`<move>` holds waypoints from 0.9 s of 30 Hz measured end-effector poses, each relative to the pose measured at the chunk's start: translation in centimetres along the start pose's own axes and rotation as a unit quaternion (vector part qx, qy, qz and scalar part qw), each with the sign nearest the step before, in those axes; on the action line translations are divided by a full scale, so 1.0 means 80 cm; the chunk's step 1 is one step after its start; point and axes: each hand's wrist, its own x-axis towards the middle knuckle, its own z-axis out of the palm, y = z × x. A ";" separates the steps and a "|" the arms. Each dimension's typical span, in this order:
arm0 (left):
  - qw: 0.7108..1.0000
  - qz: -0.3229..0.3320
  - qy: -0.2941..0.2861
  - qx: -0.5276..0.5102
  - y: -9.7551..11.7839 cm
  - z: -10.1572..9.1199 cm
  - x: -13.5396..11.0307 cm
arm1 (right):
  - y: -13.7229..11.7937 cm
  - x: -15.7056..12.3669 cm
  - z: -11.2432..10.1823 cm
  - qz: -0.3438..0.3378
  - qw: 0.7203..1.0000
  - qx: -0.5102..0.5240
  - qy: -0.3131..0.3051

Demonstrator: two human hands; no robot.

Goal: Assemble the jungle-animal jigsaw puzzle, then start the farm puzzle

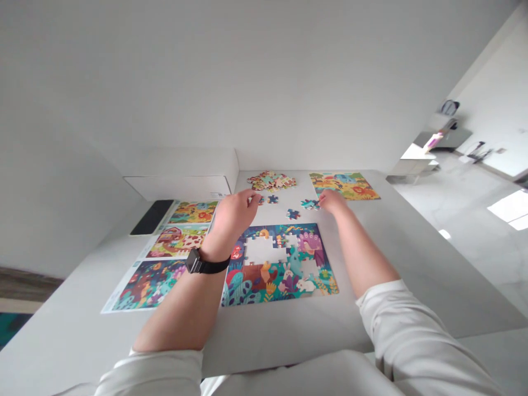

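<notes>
1. Puzzle (pixel 280 269) lies flat in the middle of the desk (pixel 391 247), close before the person, its border filled and white gaps open inside.
2. Left hand (pixel 231 217) reaches beyond it to small loose pieces (pixel 270 199). Its fingers are drawn together, but whether they grip cannot be told.
3. Right hand (pixel 333 202) touches teal pieces (pixel 309 204). Its fingers are hidden.
4. The pile of pieces (pixel 272 180) sits farther back, probably kept within reach of both hands.
5. The desk is white. A picture sheet (pixel 165 258) and a dark phone (pixel 152 216) lie to the left. The wall is plain and the floor glossy.
</notes>
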 end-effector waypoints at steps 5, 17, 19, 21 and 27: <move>1.000 0.002 -0.015 0.012 0.002 0.009 0.000 | 0.001 -0.002 0.018 -0.028 0.999 -0.021 -0.004; 0.999 0.046 -0.019 -0.003 0.013 0.004 -0.007 | 0.005 -0.019 0.023 -0.038 0.999 0.017 0.022; 0.998 0.051 -0.017 -0.010 0.014 0.000 -0.008 | 0.008 -0.022 0.015 -0.021 0.999 0.036 0.031; 0.998 0.056 -0.013 -0.019 0.016 -0.004 -0.010 | 0.012 -0.026 0.002 -0.003 0.997 0.071 0.043; 0.994 0.081 -0.018 -0.073 0.024 -0.018 -0.017 | 0.003 -0.071 -0.043 -0.048 0.956 0.288 -0.006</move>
